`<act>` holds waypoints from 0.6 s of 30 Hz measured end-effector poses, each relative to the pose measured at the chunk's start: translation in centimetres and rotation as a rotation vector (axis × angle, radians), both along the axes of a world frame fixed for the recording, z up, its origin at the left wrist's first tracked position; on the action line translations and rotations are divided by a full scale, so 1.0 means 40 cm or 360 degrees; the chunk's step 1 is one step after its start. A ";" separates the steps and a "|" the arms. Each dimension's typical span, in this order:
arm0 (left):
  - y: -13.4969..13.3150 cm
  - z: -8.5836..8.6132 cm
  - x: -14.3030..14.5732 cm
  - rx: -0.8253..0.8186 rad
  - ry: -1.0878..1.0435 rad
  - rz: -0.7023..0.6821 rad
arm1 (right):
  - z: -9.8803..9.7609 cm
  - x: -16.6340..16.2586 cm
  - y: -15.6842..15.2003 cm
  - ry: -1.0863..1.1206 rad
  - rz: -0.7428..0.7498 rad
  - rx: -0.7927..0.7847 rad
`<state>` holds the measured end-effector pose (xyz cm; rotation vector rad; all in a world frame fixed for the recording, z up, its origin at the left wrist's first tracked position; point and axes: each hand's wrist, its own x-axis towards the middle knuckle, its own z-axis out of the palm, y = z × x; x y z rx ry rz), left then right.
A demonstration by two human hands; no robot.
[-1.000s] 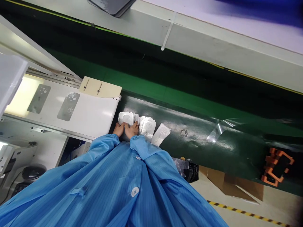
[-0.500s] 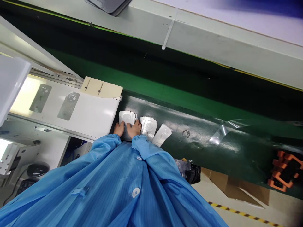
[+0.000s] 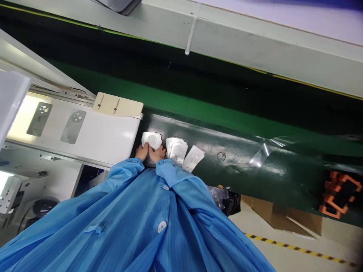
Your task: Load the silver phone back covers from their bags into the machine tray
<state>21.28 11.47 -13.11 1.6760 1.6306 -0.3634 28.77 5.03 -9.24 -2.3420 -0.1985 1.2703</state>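
Both my hands sit close together at the near edge of a dark green mat (image 3: 227, 151). My left hand (image 3: 141, 152) and my right hand (image 3: 157, 153) are closed on a small stack of white film-covered parts (image 3: 151, 139) and hold it from below. A second fanned stack of the same parts (image 3: 176, 149) lies just right of my right hand, and a single white part (image 3: 193, 157) lies beyond that. Blue coat sleeves cover both my arms up to the wrists.
A white conveyor (image 3: 93, 136) to the left carries two grey phone back covers (image 3: 73, 126), with a beige plate (image 3: 117, 105) at its end. A loose clear film (image 3: 262, 154) lies on the mat to the right. An orange-and-black object (image 3: 338, 194) sits far right.
My hands have drawn closer together on the small stack. The view has shifted slightly; the other stacks lie as before.
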 end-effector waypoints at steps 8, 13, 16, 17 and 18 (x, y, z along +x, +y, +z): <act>-0.014 0.023 -0.008 0.0013 -0.0051 0.0031 | 0.074 0.188 -0.271 -0.0007 0.0357 0.0496; -0.054 0.067 -0.008 0.0299 -0.0228 -0.0037 | -0.014 0.364 -0.440 -0.0818 0.0384 -0.0184; -0.094 0.116 -0.015 0.0738 -0.0527 -0.0401 | -0.064 0.357 -0.471 -0.0873 0.0467 -0.0396; -0.108 0.133 -0.017 0.0885 -0.0638 -0.0539 | -0.073 0.347 -0.479 -0.0889 0.0482 -0.0398; -0.122 0.150 -0.018 0.0998 -0.0739 -0.0652 | -0.078 0.336 -0.488 -0.0913 0.0485 -0.0378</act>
